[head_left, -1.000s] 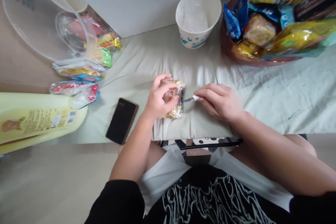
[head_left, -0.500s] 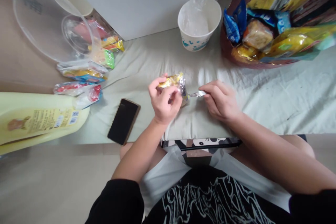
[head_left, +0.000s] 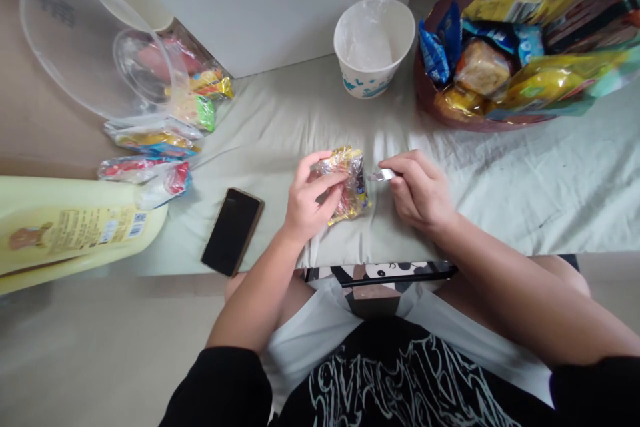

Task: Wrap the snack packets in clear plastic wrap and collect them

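Observation:
My left hand (head_left: 314, 203) grips a shiny yellow, clear and dark snack packet (head_left: 354, 177) near the front of the cloth-covered table. Its fingers lie over the left side of the packet and hide part of it. Just to the right, my right hand (head_left: 423, 190) is closed around a small knife (head_left: 384, 175) with a white or silvery handle. The blade points left toward the packet's right edge, with a small gap between them. Motion blurs the blade tip.
A paper tub (head_left: 373, 77) with a clear plastic liner stands behind my hands. At the right back, a bowl (head_left: 425, 97) is heaped with packaged snacks. A phone (head_left: 233, 232) lies left, near the front edge. Snack packets (head_left: 155, 137), a clear plastic container (head_left: 65, 73) and a yellow bag (head_left: 75, 230) are farther left.
The packet has turned in my left hand, so a broader face shows, and the fingers have loosened from a tight pinch. My right hand has stayed nearly in place with the knife.

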Action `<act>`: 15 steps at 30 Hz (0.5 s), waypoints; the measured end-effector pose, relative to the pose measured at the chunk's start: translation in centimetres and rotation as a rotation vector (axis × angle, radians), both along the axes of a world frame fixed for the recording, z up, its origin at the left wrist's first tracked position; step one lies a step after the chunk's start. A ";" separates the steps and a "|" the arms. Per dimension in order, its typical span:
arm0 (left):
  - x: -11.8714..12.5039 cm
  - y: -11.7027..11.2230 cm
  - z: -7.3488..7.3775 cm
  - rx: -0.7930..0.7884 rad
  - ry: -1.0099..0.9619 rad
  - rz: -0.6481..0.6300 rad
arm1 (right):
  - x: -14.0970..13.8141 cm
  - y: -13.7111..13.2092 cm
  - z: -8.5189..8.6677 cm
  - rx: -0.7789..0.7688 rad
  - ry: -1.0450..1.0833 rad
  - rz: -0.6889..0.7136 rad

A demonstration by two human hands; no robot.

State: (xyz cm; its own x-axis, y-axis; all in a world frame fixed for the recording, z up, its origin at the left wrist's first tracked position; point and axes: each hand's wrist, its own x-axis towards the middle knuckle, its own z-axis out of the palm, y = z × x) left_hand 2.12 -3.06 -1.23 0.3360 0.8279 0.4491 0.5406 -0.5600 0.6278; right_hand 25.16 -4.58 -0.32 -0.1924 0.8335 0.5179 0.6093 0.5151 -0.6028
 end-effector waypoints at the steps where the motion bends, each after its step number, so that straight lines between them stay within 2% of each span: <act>1: 0.2 0.2 0.0 0.008 -0.008 0.031 | 0.0 -0.1 0.3 -0.017 0.028 -0.040; 4: 0.6 0.5 0.0 0.081 -0.034 0.120 | -0.1 -0.7 1.5 -0.157 0.199 -0.137; 6: 1.0 0.5 0.2 0.155 -0.041 0.163 | -0.4 -1.3 2.2 -0.379 0.408 -0.031; 8: 1.4 0.3 0.3 0.209 -0.026 0.184 | -1.1 -1.9 2.7 -0.644 0.627 0.185; 10: 1.9 0.0 0.3 0.232 -0.010 0.179 | -2.0 -2.4 2.9 -0.840 0.782 0.357; 12: 2.2 -0.2 0.3 0.237 -0.008 0.162 | -2.9 -2.6 2.7 -0.940 0.847 0.408; 15: 2.3 -0.4 0.1 0.236 -0.022 0.139 | -3.8 -2.4 2.2 -1.015 0.848 0.335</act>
State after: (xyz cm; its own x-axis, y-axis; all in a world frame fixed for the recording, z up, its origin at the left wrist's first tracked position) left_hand 4.41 -3.46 -1.11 0.2143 0.7369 0.6411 0.6104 -0.6135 0.5011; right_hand 21.37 -6.94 1.86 -0.3909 0.8914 -0.2294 -0.1994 -0.3254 -0.9243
